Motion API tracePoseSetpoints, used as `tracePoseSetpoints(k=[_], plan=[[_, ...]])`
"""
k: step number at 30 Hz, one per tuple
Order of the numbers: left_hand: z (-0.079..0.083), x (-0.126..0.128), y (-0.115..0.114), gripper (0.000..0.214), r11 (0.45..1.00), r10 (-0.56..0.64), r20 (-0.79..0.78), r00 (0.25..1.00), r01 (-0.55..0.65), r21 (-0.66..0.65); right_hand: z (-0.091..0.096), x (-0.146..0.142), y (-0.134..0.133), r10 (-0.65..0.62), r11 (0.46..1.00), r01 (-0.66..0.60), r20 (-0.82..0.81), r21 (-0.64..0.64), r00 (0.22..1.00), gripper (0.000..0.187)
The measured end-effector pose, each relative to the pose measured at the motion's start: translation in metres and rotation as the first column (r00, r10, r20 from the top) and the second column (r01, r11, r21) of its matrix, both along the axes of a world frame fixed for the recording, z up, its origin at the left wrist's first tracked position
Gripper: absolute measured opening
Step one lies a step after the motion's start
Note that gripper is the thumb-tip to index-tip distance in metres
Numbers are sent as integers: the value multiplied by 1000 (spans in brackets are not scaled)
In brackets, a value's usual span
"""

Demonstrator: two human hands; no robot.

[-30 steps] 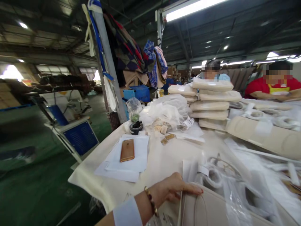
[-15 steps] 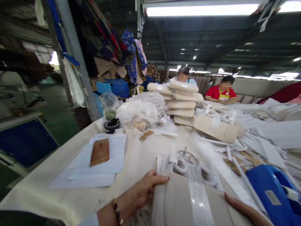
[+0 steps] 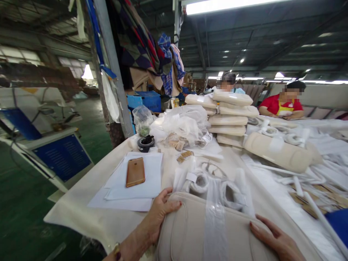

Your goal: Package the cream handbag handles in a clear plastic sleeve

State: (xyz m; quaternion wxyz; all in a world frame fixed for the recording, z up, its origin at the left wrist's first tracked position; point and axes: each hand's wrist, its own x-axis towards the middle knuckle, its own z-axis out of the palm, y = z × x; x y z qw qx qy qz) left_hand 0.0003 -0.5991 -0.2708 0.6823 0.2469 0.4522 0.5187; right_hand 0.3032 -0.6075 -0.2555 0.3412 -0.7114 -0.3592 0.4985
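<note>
A beige handbag [image 3: 190,224] lies close in front of me, tilted up, with a clear plastic strip [image 3: 214,217] down its middle. Its wrapped strap rolls [image 3: 199,181] stick out at the far edge. My left hand [image 3: 161,210] grips the bag's left upper corner, thumb on the front face and fingers behind the edge. At the right side, my right hand [image 3: 272,233] clasps the bag's edge, its fingers lying over the top and front. The lower part of the bag runs out of view.
A phone [image 3: 135,172] rests on white papers [image 3: 148,177] at the left. Behind stand a roll of black tape [image 3: 146,144], crumpled plastic bags [image 3: 182,121] and stacked beige bags [image 3: 227,120]. Another wrapped bag [image 3: 277,150] and a blue object [image 3: 338,221] lie right. Two people [image 3: 284,103] work beyond.
My view has turned right to left, so the table things sit further right. The handbag has shifted left and tilted toward me, and more of my right hand now shows on its edge.
</note>
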Motion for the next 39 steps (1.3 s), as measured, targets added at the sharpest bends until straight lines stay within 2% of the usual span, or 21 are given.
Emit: tracePoseSetpoints(k=[2,4,7,10,12,16,20,23,26,29,32,35,39], plan=[[0,0,-2,82,999,29,3,1000,-29,15,9,-12,-2,-11,1000,10,-78,-13,997,87],[-1,5,-4,89,999,37,9,999,-37,23,13,-12,-4,-12,1000,13,-127,8,992,89],[-3,17,-4,96,998,55,-28,998,-54,21,11,5,-7,-15,999,20,-124,38,992,90],[-8,31,0,102,998,63,-89,994,-60,29,2,26,-10,-74,996,78,-70,53,995,98],[-13,39,4,107,1000,8,-108,994,-5,26,-6,35,-12,-98,993,101,-47,56,994,101],[-23,45,12,114,987,-150,-105,983,143,-75,-19,36,-15,-55,998,58,-103,25,993,98],[-27,41,20,105,982,-189,-307,933,185,-42,-18,30,-16,-59,998,62,-102,19,993,88],[-30,35,26,94,974,-200,-472,859,228,2,-11,26,-17,-54,994,60,-69,88,996,75],[-40,33,33,97,977,-163,-554,816,214,27,-15,30,-16,3,994,14,-153,111,988,75],[-50,34,41,90,989,-116,-536,836,146,14,-27,38,-11,81,984,-36,-260,173,962,79],[-46,40,44,75,990,-140,-415,899,132,-48,-29,42,-5,67,981,-18,-256,191,964,73],[-30,47,43,70,974,-217,-256,942,190,-126,-16,38,-3,2,994,24,-244,104,970,69],[-15,54,40,69,962,-251,-208,945,219,-163,1,29,-7,23,999,-32,-306,-23,952,72]])
